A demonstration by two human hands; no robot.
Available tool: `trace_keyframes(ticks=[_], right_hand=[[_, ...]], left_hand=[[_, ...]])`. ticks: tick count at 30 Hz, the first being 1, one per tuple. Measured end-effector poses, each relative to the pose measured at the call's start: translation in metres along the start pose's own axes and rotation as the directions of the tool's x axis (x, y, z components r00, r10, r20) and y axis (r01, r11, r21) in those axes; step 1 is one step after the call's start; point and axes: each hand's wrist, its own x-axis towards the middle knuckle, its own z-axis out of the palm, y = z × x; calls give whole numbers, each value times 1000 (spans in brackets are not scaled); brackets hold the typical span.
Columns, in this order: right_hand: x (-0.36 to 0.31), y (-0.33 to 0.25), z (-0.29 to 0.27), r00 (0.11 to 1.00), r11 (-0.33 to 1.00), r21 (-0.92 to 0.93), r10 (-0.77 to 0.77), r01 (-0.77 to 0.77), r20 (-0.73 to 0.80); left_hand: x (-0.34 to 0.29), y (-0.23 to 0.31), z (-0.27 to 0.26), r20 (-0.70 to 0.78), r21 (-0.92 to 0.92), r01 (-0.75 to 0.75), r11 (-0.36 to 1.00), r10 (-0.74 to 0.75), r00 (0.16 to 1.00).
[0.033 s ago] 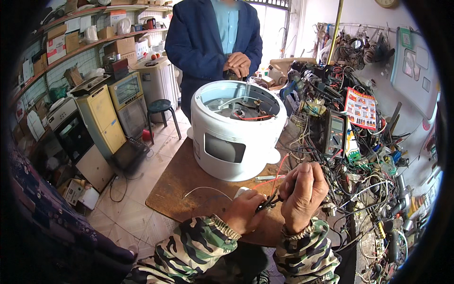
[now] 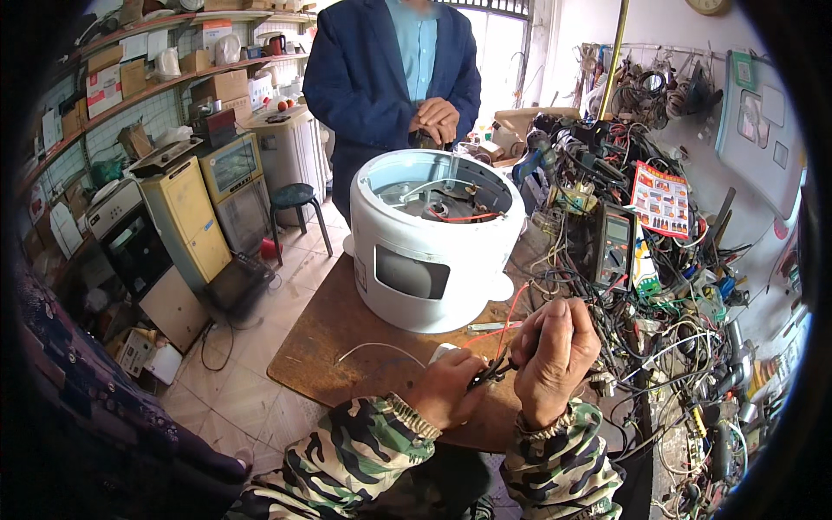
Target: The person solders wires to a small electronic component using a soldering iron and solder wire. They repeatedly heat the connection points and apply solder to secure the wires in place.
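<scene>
My left hand [image 2: 444,394] is closed around a small dark piece [image 2: 485,374] whose kind I cannot make out; a white part [image 2: 444,351] shows just behind its fingers. To its right, my right hand [image 2: 559,355] is raised with thumb and fingers pinched together. Something thin and dark runs from those fingers down to the piece at my left hand, mostly hidden by the grip. A red wire [image 2: 510,319] rises beside the hands. Beyond them stands a round white appliance housing [image 2: 407,305], open at the top, with wires and metal parts inside and a rectangular cutout in its side.
The housing rests on a brown wooden table [image 2: 316,368]. Tangled cables, a multimeter [image 2: 616,243] and a printed sheet [image 2: 661,199] crowd the right side. A person in a blue jacket [image 2: 364,78] stands opposite, hands clasped. A stool [image 2: 295,195] and old appliances line the left.
</scene>
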Motion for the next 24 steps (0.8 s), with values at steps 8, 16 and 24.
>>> trace_keyframes(ticks=[8, 16, 24], right_hand=[[52, -30, -39, 987, 976, 216, -52, 18, 154], [78, 55, -130, 986, 970, -237, 19, -59, -166], [83, 82, -140, 982, 967, -173, 181, -187, -50]], left_hand=[[-5, -2, 7, -94, 9, 48, 999, -47, 995], [5, 6, 4, 6, -17, 74, 997, -74, 997], [7, 10, 5, -19, -32, 134, 990, -135, 991]])
